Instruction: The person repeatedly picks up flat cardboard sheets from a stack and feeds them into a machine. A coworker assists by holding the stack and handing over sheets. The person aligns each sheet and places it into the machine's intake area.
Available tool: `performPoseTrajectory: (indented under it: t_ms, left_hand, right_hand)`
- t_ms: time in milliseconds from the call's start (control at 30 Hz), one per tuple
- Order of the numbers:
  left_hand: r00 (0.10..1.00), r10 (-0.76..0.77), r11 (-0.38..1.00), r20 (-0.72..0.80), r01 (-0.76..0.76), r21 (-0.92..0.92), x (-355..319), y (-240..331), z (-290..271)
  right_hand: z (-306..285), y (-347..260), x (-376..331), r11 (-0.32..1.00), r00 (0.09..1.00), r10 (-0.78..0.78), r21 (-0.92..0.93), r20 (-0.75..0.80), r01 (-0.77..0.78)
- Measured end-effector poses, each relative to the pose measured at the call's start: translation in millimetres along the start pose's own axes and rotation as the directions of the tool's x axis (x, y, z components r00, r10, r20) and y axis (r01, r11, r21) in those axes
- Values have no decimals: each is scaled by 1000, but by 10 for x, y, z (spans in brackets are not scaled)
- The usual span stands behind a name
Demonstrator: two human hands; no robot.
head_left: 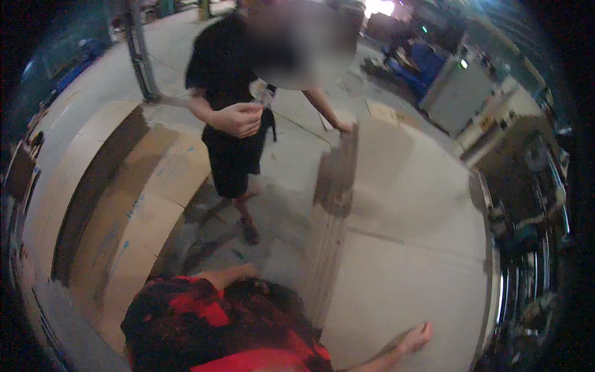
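Note:
A large pale cardboard sheet (pixel 403 248) lies tilted in front of me on a thick stack of sheets, whose ribbed edge (pixel 328 235) faces left. My right hand (pixel 415 338) rests flat on the sheet's near part, fingers spread. My left forearm reaches toward the stack's near edge, where my left hand (pixel 251 268) is blurred, so its grip is unclear. A person in black clothes (pixel 232 136) stands opposite. One of that person's hands is on the stack's far corner (pixel 344 127). The other is raised at the chest around something small (pixel 238 118).
Low stacks of brown cardboard sheets (pixel 124 204) lie on the concrete floor at my left. A metal machine with rollers (pixel 527 248) stands along the right. A steel post (pixel 141 56), blue bins (pixel 427 62) and a grey cabinet (pixel 462 93) stand farther back.

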State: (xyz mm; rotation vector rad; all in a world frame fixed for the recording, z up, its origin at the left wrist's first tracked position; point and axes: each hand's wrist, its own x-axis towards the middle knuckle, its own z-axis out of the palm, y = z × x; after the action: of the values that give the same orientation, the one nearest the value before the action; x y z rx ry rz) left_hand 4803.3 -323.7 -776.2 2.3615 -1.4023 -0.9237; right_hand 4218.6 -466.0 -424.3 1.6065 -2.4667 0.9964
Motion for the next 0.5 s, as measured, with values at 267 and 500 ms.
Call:
performPoseTrajectory:
  t_ms: [267, 500]
  left_hand:
    - [681, 525, 683, -510, -695, -225, 425, 3318, -1490]
    - [711, 513, 758, -480, -638, -134, 1441, 4456, -1069]
  right_hand:
    - [5, 52, 30, 992, 993, -113, 58, -30, 114]
    - [160, 280, 106, 995, 995, -94, 43, -18, 95]
